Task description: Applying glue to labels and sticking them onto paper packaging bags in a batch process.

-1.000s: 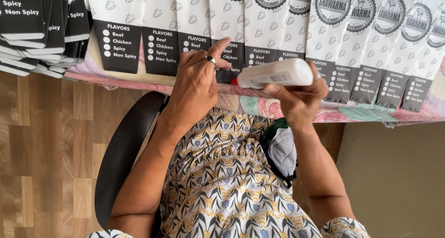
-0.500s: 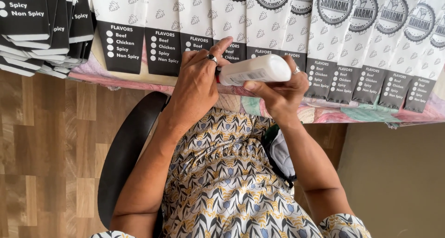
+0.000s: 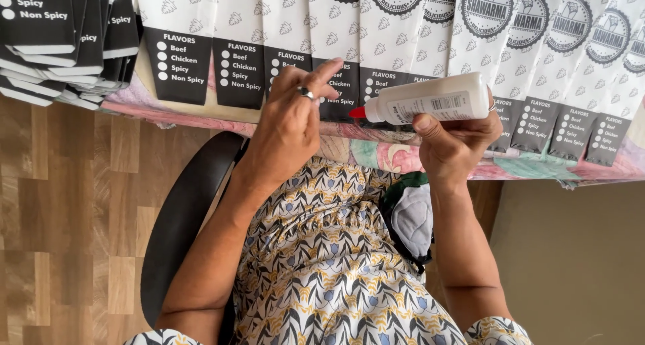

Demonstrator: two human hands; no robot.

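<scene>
Wood-plank floor (image 3: 60, 204) in mixed brown tones fills the left side. A black chair (image 3: 181, 237) with a curved edge stands on it, close against the table (image 3: 201, 113). The table runs across the top, covered by a patterned cloth (image 3: 376, 153) in pink, green and yellow. At lower right lies a plain tan surface (image 3: 571, 264), evenly lit by soft daylight

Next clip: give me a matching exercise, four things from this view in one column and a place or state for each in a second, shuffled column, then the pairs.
Things:
1. glue bottle
2. ring
3. chair
4. paper bags

Places or states:
A. lying overlapped in a row on the table
B. held sideways in the right hand
C. black, under the person
D. on a finger of the left hand

Pairs: 1-B, 2-D, 3-C, 4-A
</scene>
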